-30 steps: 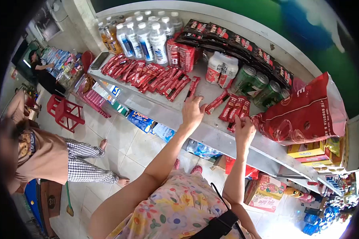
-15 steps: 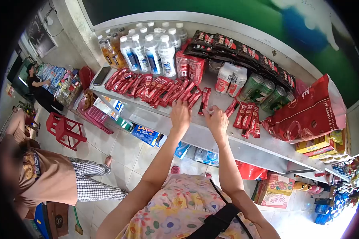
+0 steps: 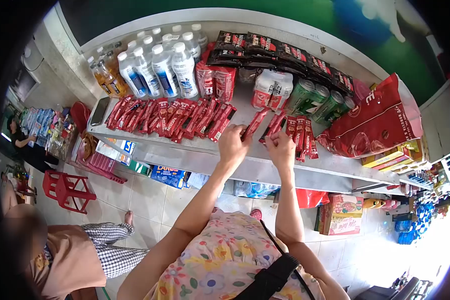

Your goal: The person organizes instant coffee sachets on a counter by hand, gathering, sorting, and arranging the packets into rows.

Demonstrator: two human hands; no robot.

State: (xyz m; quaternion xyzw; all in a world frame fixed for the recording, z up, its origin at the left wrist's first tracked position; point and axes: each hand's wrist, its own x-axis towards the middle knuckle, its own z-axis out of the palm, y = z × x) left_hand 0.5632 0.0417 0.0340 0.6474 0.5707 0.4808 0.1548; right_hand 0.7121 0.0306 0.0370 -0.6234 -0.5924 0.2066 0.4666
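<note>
A red Nescafé coffee stick (image 3: 255, 123) is in the fingers of my left hand (image 3: 235, 146), tilted over the grey shelf. Just right of it, my right hand (image 3: 281, 151) pinches the lower end of another red coffee stick (image 3: 273, 125); a second may lie against it. Beyond my left hand, a long row of red coffee sticks (image 3: 172, 117) lies spread side by side along the shelf (image 3: 235, 107). A smaller group of sticks (image 3: 300, 132) lies right beside my right hand. My fingertips partly cover the held sticks.
Behind the sticks stand white-capped bottles (image 3: 162, 72), red-wrapped cans (image 3: 216, 82), white-and-red cans (image 3: 272, 90), green cans (image 3: 312, 97) and black Nescafé packs (image 3: 285, 55). A large red bag (image 3: 372, 125) sits at the right, a phone (image 3: 100, 111) at the left end. A person (image 3: 75, 255) is at lower left.
My left hand has moved right from the long row and now holds a stick. My right hand has closed on a stick close by. The camera view has shifted rightward.
</note>
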